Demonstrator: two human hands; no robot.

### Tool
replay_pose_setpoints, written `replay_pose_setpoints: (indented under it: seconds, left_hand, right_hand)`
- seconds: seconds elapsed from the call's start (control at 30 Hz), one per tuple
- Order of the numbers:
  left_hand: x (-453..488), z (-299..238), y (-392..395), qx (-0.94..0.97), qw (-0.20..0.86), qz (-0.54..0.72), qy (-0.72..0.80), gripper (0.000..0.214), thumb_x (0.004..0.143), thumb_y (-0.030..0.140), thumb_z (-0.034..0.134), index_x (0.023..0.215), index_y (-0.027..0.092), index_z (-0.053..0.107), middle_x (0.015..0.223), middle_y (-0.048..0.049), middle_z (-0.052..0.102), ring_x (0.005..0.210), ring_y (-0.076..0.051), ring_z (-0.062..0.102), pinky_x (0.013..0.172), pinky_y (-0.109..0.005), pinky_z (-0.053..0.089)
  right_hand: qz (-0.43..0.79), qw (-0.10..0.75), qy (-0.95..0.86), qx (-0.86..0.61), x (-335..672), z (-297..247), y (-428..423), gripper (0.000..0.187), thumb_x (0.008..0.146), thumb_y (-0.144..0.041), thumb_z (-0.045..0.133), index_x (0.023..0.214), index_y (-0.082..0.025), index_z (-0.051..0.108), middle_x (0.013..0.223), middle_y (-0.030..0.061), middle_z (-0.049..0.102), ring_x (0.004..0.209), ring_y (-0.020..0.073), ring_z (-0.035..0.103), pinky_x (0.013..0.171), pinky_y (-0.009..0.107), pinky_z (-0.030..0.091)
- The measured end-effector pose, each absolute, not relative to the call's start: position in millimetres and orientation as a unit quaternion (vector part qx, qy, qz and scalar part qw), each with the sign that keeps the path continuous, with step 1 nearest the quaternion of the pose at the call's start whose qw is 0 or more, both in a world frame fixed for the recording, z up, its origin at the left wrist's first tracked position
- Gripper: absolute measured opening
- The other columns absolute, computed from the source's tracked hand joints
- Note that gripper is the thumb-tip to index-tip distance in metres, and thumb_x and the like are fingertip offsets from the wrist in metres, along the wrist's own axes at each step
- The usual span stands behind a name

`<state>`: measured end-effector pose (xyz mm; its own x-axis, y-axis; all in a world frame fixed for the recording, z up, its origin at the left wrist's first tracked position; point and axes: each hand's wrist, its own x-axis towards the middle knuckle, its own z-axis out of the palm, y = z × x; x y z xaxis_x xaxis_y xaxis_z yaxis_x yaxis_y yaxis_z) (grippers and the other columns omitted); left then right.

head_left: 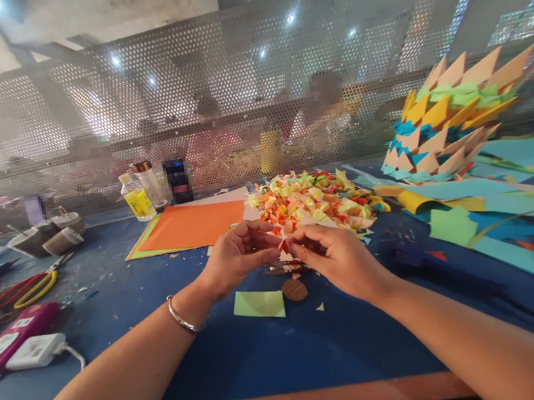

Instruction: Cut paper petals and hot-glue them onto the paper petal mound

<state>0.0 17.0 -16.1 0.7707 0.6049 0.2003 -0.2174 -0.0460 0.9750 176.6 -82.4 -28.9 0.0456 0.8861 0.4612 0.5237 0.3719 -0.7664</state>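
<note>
Pinching pink paper (pixel 284 245) (apparently folded) with left hand (pixel 240 255) and right hand (pixel 338 255); liable to crease it through excess pressure.

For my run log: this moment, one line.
left hand: fingers at pink paper | right hand: pinching it | beyond: folded paper pile | nearer: green sheet

hands (pixel 240 257) (pixel 338 256): bare | forearms (pixel 122 375): bare, sleeves out of view | left wrist (pixel 200 298): slim, shiny silver-coloured bangle (pixel 179 318)
</note>
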Motion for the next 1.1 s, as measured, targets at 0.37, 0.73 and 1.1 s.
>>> replay_pose_setpoints:
  seconds: [0.37,0.73,1.1]
  left_hand:
    - [-1.3,-13.3,16.6,0.647,0.687,0.294,0.151,0.041,0.069,0.012,0.08,0.105,0.012,0.06,0.092,-0.0063,0.074,0.084,-0.013,0.069,0.084,-0.029,0.053]
    - [-0.9,-11.4,16.2,0.653,0.681,0.289,0.162,0.04,0.069,0.013,0.08,0.104,0.013,0.061,0.088,-0.0045,0.074,0.081,-0.012,0.07,0.082,-0.028,0.053]
    - [-1.0,-10.8,14.3,0.661,0.67,0.292,0.171,0.042,0.068,0.014,0.081,0.104,0.012,0.06,0.086,-0.0047,0.074,0.079,-0.013,0.07,0.081,-0.029,0.053]
  right_hand:
    - [0.164,0.484,-0.675,-0.533,176.1,-24.8,-82.4,0.017,0.09,-0.03,0.056,0.083,-0.018,0.065,0.071,-0.0002,0.061,0.056,0.0105,0.053,0.051,0.022,0.042]
    - [0.174,0.48,-0.68,-0.526,178.1,-29.2,-82.7,0.017,0.092,-0.032,0.055,0.087,-0.019,0.065,0.078,0.0024,0.065,0.061,0.013,0.059,0.055,0.025,0.049]
    - [0.176,0.475,-0.686,-0.522,177.4,-28.4,-82.6,0.015,0.091,-0.029,0.056,0.086,-0.019,0.064,0.077,0.0019,0.067,0.065,0.0137,0.061,0.059,0.025,0.05]
